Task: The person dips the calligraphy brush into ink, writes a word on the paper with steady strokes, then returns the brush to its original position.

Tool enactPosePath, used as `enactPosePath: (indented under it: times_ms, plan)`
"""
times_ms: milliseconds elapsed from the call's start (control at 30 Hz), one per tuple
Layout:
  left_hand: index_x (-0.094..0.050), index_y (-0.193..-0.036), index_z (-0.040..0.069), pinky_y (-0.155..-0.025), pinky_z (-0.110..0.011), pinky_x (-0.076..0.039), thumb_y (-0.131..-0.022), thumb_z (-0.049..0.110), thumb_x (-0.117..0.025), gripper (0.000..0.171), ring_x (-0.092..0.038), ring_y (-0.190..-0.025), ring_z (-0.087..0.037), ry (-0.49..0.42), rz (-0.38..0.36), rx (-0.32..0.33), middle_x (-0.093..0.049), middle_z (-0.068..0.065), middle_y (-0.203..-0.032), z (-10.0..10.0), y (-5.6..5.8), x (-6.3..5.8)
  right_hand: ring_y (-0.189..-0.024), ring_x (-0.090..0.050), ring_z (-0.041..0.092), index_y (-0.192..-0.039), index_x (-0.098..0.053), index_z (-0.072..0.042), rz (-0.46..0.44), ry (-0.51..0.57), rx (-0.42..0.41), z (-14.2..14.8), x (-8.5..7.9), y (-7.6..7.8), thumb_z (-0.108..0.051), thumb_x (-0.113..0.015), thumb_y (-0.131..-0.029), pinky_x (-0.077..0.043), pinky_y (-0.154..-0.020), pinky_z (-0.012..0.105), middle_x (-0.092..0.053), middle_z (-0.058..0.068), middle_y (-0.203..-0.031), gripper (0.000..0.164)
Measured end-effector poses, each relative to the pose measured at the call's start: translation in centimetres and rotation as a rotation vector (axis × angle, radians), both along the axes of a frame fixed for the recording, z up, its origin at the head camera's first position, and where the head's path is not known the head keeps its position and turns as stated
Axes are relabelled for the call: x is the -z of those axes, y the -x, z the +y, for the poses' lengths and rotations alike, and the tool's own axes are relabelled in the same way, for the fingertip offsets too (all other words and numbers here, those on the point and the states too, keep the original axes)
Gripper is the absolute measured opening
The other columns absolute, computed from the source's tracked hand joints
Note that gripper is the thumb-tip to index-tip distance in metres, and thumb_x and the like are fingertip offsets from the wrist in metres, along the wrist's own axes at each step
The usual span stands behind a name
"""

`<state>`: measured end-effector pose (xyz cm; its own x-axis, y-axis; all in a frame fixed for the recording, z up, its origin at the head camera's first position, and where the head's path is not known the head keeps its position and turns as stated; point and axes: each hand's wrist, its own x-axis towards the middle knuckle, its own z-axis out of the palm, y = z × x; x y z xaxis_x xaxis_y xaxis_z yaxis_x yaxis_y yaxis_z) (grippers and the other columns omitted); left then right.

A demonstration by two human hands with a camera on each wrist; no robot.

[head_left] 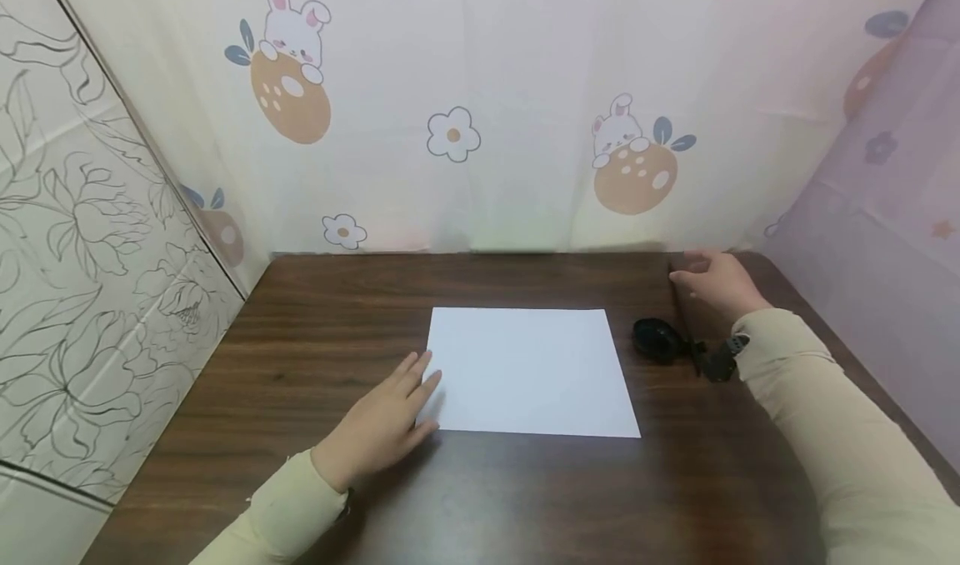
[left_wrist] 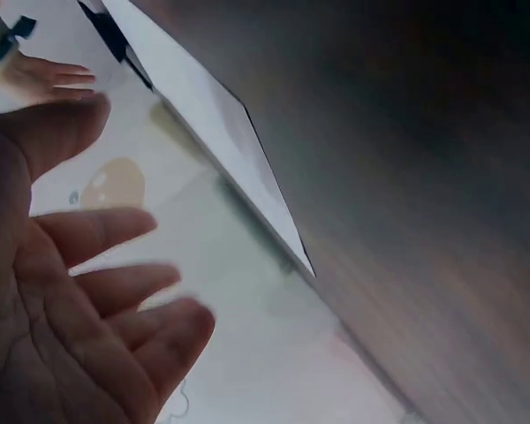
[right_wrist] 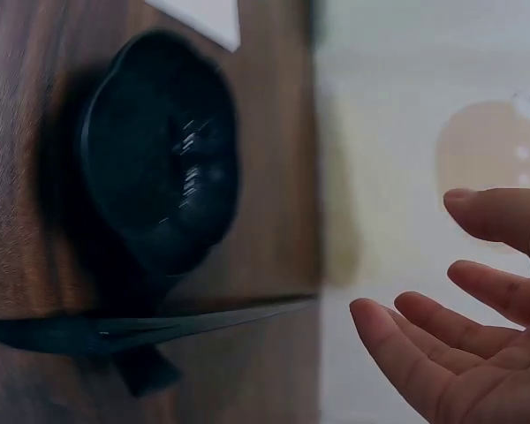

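Observation:
A white sheet of paper (head_left: pixel 536 373) lies flat on the brown wooden table (head_left: pixel 480 507). My left hand (head_left: pixel 381 423) is at the paper's left edge, fingers extended and spread, holding nothing; whether the fingertips touch the sheet cannot be told. At the far right, my right hand (head_left: pixel 716 283) hovers with thumb and fingers apart and nothing between them. Below it lies a long, thin, dark stick-like thing (right_wrist: pixel 159 329), tapering towards the table's far edge; its exact kind is unclear. Beside the stick is a small black dish (right_wrist: pixel 159 159) with a wavy rim.
A pale curtain (head_left: pixel 525 48) printed with rabbits and flowers hangs behind the table's far edge. On the left stands a white panel (head_left: pixel 90 215) with line-drawn flowers, and a purple-tinted curtain (head_left: pixel 892 240) borders the right side.

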<state>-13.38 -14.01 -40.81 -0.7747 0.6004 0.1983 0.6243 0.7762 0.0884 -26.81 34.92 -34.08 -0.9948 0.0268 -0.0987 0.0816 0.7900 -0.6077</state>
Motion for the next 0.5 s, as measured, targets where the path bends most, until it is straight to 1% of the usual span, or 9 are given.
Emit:
enactPosePath:
  times_ms: [133, 233, 333, 433, 500]
  plan:
    - [-0.052, -0.139, -0.002, -0.109, -0.048, -0.043, -0.089, 0.031, -0.070, 0.062, -0.043, -0.139, -0.038, 0.010, -0.096, 0.079, -0.043, -0.022, -0.151, 0.4, -0.6, 0.1, -0.109, -0.060, 0.048, -0.145, -0.029, 0.014, -0.023, -0.026, 0.017, 0.7, 1.8, 0.8, -0.024, -0.053, -0.098, -0.053, -0.086, 0.051, -0.042, 0.042, -0.137, 0.064]
    - [-0.052, -0.138, -0.003, -0.110, -0.048, -0.042, -0.090, 0.027, -0.070, 0.060, -0.044, -0.138, -0.038, 0.029, -0.167, 0.122, -0.045, -0.022, -0.149, 0.6, -1.1, -0.2, -0.106, -0.061, 0.047, -0.142, -0.033, 0.016, -0.031, -0.072, 0.025, 1.1, 2.8, 1.2, -0.019, -0.053, -0.097, -0.053, -0.084, 0.052, -0.046, 0.042, -0.132, 0.061]
    - [-0.055, -0.135, -0.001, -0.110, -0.047, -0.042, -0.090, 0.024, -0.070, 0.053, -0.046, -0.137, -0.037, 0.049, -0.217, 0.144, -0.048, -0.021, -0.147, 0.6, -1.4, -0.3, -0.108, -0.059, 0.049, -0.140, -0.034, 0.018, -0.065, -0.089, 0.040, 1.4, 3.5, 1.6, -0.018, -0.052, -0.095, -0.050, -0.089, 0.058, -0.046, 0.041, -0.131, 0.060]
    - [-0.058, -0.131, 0.001, -0.110, -0.045, -0.043, -0.090, 0.023, -0.070, 0.048, -0.048, -0.136, -0.034, 0.063, -0.239, 0.156, -0.050, -0.020, -0.146, 0.6, -1.5, -0.2, -0.116, -0.052, 0.053, -0.139, -0.035, 0.019, -0.105, -0.095, 0.050, 1.7, 4.0, 1.8, -0.017, -0.052, -0.094, -0.045, -0.096, 0.062, -0.043, 0.042, -0.133, 0.060]
    - [-0.057, -0.132, 0.001, -0.111, -0.045, -0.042, -0.090, 0.022, -0.070, 0.049, -0.048, -0.137, -0.032, 0.067, -0.247, 0.159, -0.050, -0.019, -0.146, 0.6, -1.6, -0.1, -0.120, -0.047, 0.055, -0.137, -0.037, 0.020, -0.126, -0.102, 0.053, 1.9, 4.3, 1.9, -0.017, -0.052, -0.094, -0.043, -0.099, 0.063, -0.041, 0.043, -0.135, 0.059]
